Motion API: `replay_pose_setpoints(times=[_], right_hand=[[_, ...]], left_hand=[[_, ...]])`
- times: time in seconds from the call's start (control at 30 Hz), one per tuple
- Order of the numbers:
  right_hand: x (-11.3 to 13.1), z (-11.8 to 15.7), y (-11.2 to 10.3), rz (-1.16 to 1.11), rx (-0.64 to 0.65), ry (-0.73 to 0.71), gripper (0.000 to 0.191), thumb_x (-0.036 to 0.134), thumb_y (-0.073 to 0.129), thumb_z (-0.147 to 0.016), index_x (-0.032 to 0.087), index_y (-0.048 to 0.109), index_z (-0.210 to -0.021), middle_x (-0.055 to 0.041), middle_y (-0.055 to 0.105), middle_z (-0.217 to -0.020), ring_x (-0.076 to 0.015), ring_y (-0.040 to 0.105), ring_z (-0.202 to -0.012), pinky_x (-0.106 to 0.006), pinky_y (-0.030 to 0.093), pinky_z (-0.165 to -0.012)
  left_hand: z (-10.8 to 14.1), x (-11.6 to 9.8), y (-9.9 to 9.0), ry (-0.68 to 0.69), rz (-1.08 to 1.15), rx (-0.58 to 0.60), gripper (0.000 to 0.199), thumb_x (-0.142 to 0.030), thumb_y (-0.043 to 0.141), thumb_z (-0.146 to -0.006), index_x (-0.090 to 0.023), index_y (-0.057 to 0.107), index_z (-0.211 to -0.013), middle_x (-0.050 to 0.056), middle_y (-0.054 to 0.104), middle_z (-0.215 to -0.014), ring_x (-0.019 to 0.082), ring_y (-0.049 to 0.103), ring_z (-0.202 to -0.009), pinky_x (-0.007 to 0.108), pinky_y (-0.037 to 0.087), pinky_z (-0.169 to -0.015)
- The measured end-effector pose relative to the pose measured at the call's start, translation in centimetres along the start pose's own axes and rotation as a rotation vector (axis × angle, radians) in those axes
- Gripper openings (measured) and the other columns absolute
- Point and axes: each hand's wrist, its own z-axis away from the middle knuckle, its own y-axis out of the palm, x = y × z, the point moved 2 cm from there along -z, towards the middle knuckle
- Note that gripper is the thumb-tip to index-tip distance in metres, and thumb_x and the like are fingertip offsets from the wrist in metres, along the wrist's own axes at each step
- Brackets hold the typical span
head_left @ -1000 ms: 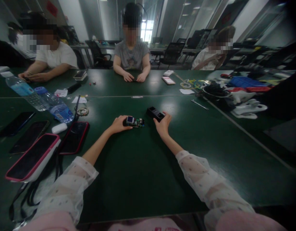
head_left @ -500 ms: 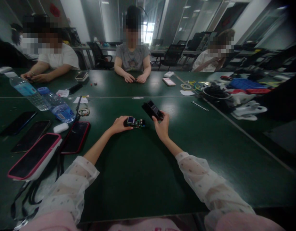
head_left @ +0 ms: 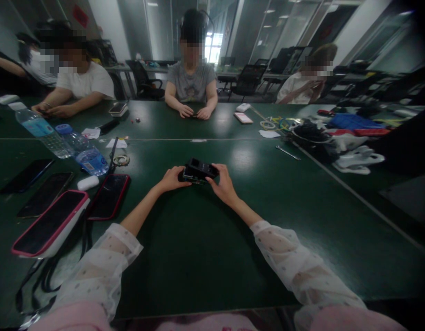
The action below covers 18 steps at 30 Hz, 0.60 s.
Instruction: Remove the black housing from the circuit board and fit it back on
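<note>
Near the middle of the green table [head_left: 205, 248], my left hand [head_left: 171, 179] grips the left end of a small device with a circuit board [head_left: 198, 181]. Over that board lies a black cover [head_left: 201, 168], slightly tilted, with a window opening at its left part. My right hand [head_left: 223, 182] holds the right end of the cover between thumb and fingers. The cover hides most of the board and its small screen; only the board's front edge shows below it.
Several phones, one pink-rimmed [head_left: 52, 223], an earbud case [head_left: 88, 183] and two bottles [head_left: 84, 151] stand or lie at the left. A wrench [head_left: 287, 152], cables and white grips [head_left: 359, 158] lie at the right. Three people sit across the table.
My right hand has moved left and down with the black cover, which now lies over the board and hides its screen. My left hand has stayed in place.
</note>
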Motion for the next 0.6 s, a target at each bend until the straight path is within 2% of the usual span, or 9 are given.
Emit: replay_pose_setpoints(times=[0.13,0.23,0.33,0.4,0.6], right_hand=[[0.25,0.00,0.28,0.023,0.082,-0.033,0.048,0.036,0.052,-0.090,0.024,0.035,-0.133,-0.0129,0.045,-0.123,-0.0280,0.047,-0.118,-0.051,0.046,-0.098],[0.37,0.01,0.47,0.052,0.169,-0.041,0.051,0.038,0.053,-0.089,0.023,0.034,-0.135,-0.0135,0.043,-0.125,-0.0292,0.050,-0.116,-0.053,0.047,-0.097],[0.39,0.00,0.61,0.086,0.218,-0.075,0.064,0.046,0.058,-0.085,0.022,0.031,-0.138,-0.0151,0.040,-0.129,-0.0320,0.048,-0.119,-0.056,0.044,-0.099],[0.30,-0.02,0.65,0.097,0.224,-0.085,0.070,0.049,0.059,-0.083,0.021,0.028,-0.140,-0.0160,0.038,-0.131,-0.0325,0.046,-0.121,-0.056,0.043,-0.101],[-0.13,-0.06,0.83,0.119,0.237,-0.060,0.070,0.051,0.054,-0.086,0.021,0.024,-0.141,-0.0162,0.038,-0.130,-0.0322,0.042,-0.125,-0.056,0.040,-0.104]], left_hand=[[0.10,-0.11,-0.04,-0.028,0.006,-0.013,0.071,-0.057,0.070,-0.071,-0.021,0.050,-0.129,0.011,0.061,-0.115,0.031,0.057,-0.106,0.045,0.042,-0.089],[0.11,-0.36,-0.11,-0.020,0.035,-0.027,0.086,-0.056,0.073,-0.067,-0.024,0.038,-0.138,0.012,0.053,-0.132,0.033,0.050,-0.118,0.048,0.037,-0.097],[0.06,-0.60,-0.18,0.018,0.080,-0.026,0.095,-0.056,0.073,-0.067,-0.027,0.026,-0.144,0.011,0.042,-0.144,0.033,0.043,-0.128,0.049,0.033,-0.102],[0.03,-0.61,-0.20,0.018,0.091,-0.019,0.096,-0.057,0.073,-0.067,-0.027,0.026,-0.145,0.012,0.042,-0.144,0.033,0.044,-0.128,0.049,0.033,-0.102],[0.05,-0.57,-0.19,0.007,0.053,-0.011,0.089,-0.058,0.071,-0.068,-0.028,0.032,-0.142,0.009,0.043,-0.144,0.033,0.044,-0.127,0.049,0.033,-0.101]])
